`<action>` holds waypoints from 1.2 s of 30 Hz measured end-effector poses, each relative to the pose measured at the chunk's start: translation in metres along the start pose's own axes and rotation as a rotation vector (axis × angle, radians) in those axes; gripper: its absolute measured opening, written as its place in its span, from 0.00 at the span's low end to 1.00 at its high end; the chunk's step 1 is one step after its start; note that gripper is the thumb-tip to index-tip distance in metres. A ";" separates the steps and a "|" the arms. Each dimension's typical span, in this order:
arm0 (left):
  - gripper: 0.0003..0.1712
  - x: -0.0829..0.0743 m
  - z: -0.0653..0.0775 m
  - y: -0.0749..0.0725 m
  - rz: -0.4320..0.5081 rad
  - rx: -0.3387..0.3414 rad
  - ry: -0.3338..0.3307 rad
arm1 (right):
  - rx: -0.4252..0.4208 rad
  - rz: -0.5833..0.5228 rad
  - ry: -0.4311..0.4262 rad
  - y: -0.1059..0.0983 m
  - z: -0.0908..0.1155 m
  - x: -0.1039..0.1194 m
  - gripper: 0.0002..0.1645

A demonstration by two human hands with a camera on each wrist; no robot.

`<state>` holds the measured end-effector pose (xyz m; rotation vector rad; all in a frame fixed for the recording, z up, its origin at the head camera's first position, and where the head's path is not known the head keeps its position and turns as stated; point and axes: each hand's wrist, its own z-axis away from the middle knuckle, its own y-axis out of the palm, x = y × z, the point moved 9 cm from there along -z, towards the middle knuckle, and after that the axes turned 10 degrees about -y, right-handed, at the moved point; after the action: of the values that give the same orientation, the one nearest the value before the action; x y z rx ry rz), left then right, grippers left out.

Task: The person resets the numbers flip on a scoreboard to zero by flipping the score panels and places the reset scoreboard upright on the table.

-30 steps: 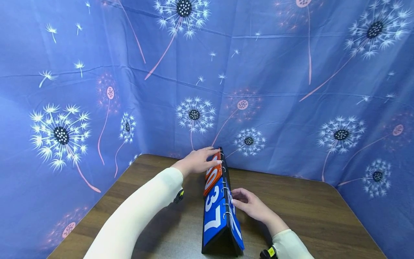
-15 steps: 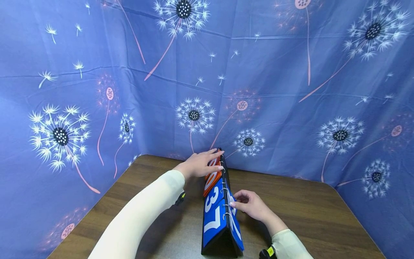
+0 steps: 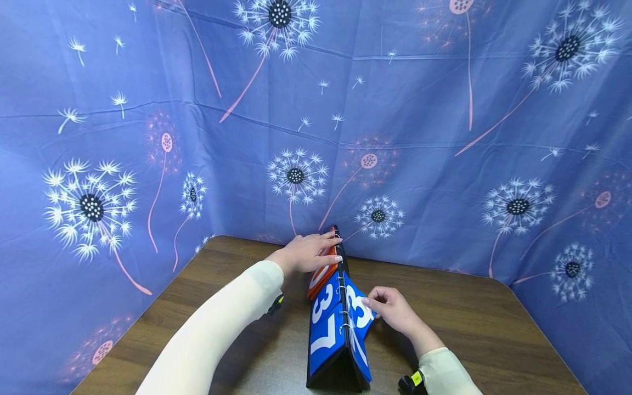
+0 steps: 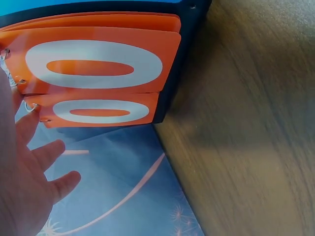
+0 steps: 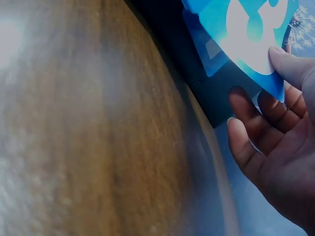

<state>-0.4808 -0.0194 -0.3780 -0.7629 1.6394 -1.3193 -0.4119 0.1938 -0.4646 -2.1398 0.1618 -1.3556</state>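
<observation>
A tent-shaped black flip scoreboard (image 3: pixel 344 258) stands on the table, its number cards hung on rings along the top ridge. On its left face are blue cards reading 3 and 7, with orange cards (image 4: pixel 93 67) reading 0 toward the far end. My left hand (image 3: pixel 310 253) rests over the orange cards, fingers extended across the ridge. On the right face, a blue card (image 3: pixel 357 300) with a white 3 is swung outward; my right hand (image 3: pixel 395 314) pinches its lower corner between thumb and fingers. Another blue card (image 3: pixel 359 356) hangs nearer me. The right face's far part is mostly hidden.
The brown wooden table (image 3: pixel 469 312) extends on both sides of the scoreboard. A blue cloth backdrop (image 3: pixel 419 109) with dandelion prints hangs around its far edge and sides.
My right hand has taken hold of the blue 3 card and drawn it outward to the right, away from the face. My left hand has shifted slightly nearer along the ridge.
</observation>
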 end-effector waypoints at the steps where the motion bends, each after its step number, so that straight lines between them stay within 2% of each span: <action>1: 0.52 0.000 0.000 0.000 -0.001 0.000 0.000 | 0.003 0.006 -0.010 0.000 0.000 0.001 0.19; 5: 0.53 0.000 0.000 0.001 0.010 0.002 0.000 | -0.016 0.056 -0.047 -0.004 -0.001 0.005 0.18; 12: 0.53 0.002 0.002 0.005 0.013 0.017 0.000 | -0.163 0.135 -0.070 -0.016 0.001 0.011 0.09; 15: 0.53 0.002 0.002 0.005 0.012 0.017 0.000 | -0.205 0.150 -0.070 -0.022 0.001 0.015 0.08; 18: 0.52 0.002 0.002 0.005 0.014 0.015 -0.005 | -0.241 0.114 -0.036 -0.031 0.002 0.019 0.11; 21: 0.52 0.002 0.002 0.004 0.016 0.017 -0.010 | -0.266 -0.034 0.067 -0.041 0.005 0.019 0.17; 24: 0.52 0.001 0.002 0.004 0.021 0.020 -0.008 | -0.246 -0.291 0.150 -0.045 0.008 0.021 0.17; 26: 0.52 0.000 0.002 0.004 0.024 0.020 -0.004 | -0.207 -0.474 0.164 -0.045 0.010 0.028 0.13; 28: 0.52 0.000 0.001 0.003 0.022 0.018 -0.003 | -0.153 -0.632 0.120 -0.045 0.011 0.040 0.11; 33: 0.53 0.001 0.000 0.002 0.008 0.007 -0.005 | -0.044 -0.945 -0.067 -0.047 0.011 0.078 0.22; 36: 0.53 0.002 -0.002 0.002 0.002 0.004 -0.003 | -0.016 -1.052 -0.150 -0.048 0.010 0.098 0.25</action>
<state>-0.4833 -0.0194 -0.3802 -0.7610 1.6344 -1.3191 -0.3664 0.1980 -0.3650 -2.4004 -1.1594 -1.6685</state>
